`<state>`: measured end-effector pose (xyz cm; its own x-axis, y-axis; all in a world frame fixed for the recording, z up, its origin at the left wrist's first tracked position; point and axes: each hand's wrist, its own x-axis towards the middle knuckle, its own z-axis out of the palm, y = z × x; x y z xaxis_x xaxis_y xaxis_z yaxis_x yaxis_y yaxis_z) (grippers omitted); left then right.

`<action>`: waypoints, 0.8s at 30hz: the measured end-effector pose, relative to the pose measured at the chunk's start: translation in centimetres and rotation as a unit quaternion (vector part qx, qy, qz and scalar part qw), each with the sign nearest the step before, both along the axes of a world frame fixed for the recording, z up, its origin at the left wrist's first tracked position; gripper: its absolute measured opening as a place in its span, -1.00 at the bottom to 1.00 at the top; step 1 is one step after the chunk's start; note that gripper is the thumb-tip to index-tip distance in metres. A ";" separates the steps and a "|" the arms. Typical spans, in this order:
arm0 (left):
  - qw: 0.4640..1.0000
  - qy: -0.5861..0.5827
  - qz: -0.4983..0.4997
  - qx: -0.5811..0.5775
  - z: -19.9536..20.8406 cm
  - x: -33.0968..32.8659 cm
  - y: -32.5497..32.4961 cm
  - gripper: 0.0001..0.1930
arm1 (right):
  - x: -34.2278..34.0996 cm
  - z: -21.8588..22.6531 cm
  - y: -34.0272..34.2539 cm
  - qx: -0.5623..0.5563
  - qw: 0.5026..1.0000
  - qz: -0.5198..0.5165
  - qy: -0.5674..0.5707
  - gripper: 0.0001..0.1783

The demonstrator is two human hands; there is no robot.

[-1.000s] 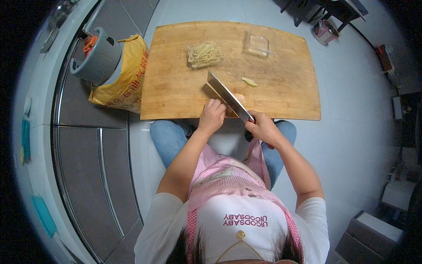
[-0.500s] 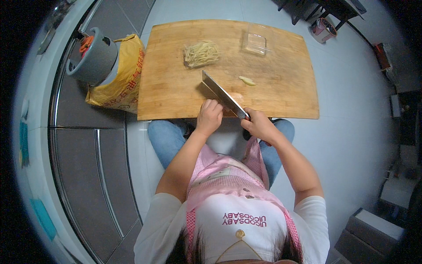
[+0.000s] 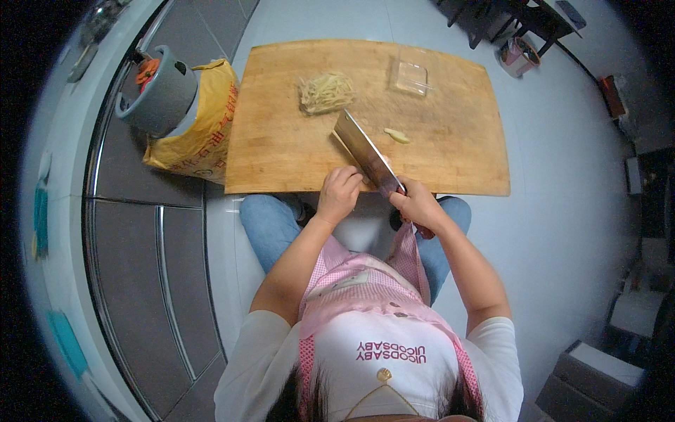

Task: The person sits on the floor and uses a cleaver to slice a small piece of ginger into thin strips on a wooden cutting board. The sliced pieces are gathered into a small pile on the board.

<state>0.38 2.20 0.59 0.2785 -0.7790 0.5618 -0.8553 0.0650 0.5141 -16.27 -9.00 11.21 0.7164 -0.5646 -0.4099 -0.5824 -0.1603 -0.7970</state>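
My right hand (image 3: 418, 203) grips the handle of a cleaver (image 3: 367, 153). Its broad blade slants up and left over the near edge of a wooden board (image 3: 457, 162). Just left of the blade, my left hand (image 3: 340, 193) has its fingers curled down at the board; whatever lies under the fingertips is hidden. A pinkish piece of food (image 3: 387, 161) barely shows behind the blade. Farther in lies a small pale yellow slice (image 3: 397, 136). Beyond the blade's tip is a pile of pale yellow-green strips (image 3: 328, 93) in clear plastic.
A clear plastic box (image 3: 410, 79) stands at the board's far right. Left of the board are a yellow sack (image 3: 211, 119) and a grey bucket (image 3: 158, 95) with orange things inside. A pink bin (image 3: 519, 58) stands on the floor, far right, near a dark table.
The cleaver has turned and now shows more of its broad side. It hides most of the pinkish piece. My left hand stays beside the blade. The whole view has shifted slightly.
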 end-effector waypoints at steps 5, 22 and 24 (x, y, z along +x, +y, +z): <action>1.000 -0.010 -0.005 -0.019 0.5 0.0 -0.2 -0.85 | 0.0 0.2 0.2 -0.028 0.999 0.017 -0.004 -0.65; 0.999 -0.007 -0.010 0.041 0.4 0.2 0.0 -0.79 | -0.2 2.9 1.6 -0.070 0.995 0.063 0.028 -0.83; 0.999 -0.007 -0.011 0.041 0.4 0.2 0.0 -0.79 | -0.3 2.5 1.6 -0.074 0.995 0.062 0.024 -0.82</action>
<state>0.61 2.20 0.97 0.2547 -0.8278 0.4999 -0.8608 0.0415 0.5073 -16.58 -7.42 13.69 0.7667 -0.5294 -0.3633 -0.5867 -0.3478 -0.7313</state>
